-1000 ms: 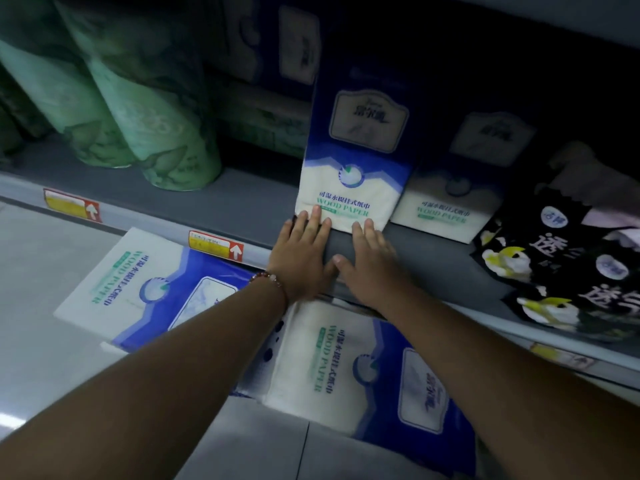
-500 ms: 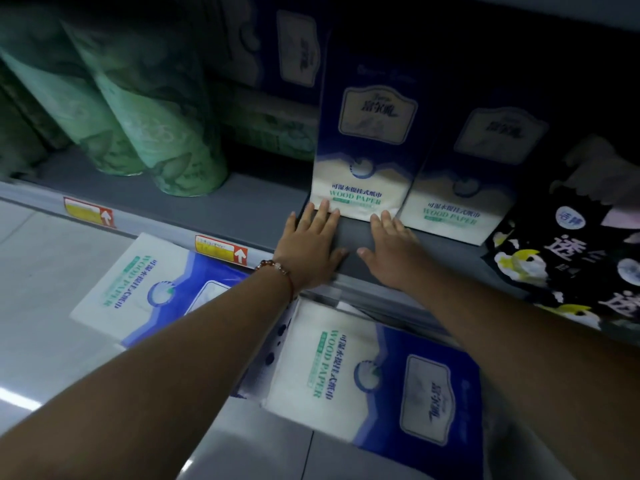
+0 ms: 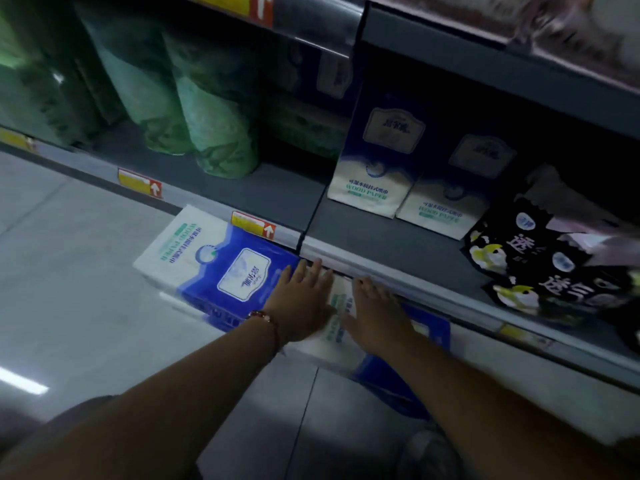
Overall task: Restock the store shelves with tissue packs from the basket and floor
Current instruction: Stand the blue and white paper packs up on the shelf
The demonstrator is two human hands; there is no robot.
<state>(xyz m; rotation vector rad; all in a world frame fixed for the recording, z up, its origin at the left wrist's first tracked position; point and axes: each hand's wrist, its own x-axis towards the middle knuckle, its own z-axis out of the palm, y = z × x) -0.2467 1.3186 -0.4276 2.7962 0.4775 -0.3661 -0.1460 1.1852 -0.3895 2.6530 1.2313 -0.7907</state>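
Note:
Two blue-and-white tissue packs lie flat on the floor below the shelf edge. The left floor pack (image 3: 214,261) is in full view. My left hand (image 3: 303,303) and my right hand (image 3: 375,313) rest with straight fingers on the white end of the right floor pack (image 3: 398,375), which my hands partly cover. On the grey bottom shelf (image 3: 398,244) two packs of the same kind stand upright: one in front (image 3: 375,157) and one beside it to the right (image 3: 457,188).
Green wrapped paper rolls (image 3: 211,126) stand on the shelf's left part. Black patterned packs (image 3: 550,261) lie on the shelf at the right. Yellow-and-red price tags (image 3: 252,225) sit along the shelf rail. Pale floor tiles (image 3: 69,271) spread to the left.
Both hands have come off the shelf, where they touched the upright pack's base, and dropped onto the right floor pack. The view has pulled back and tilted.

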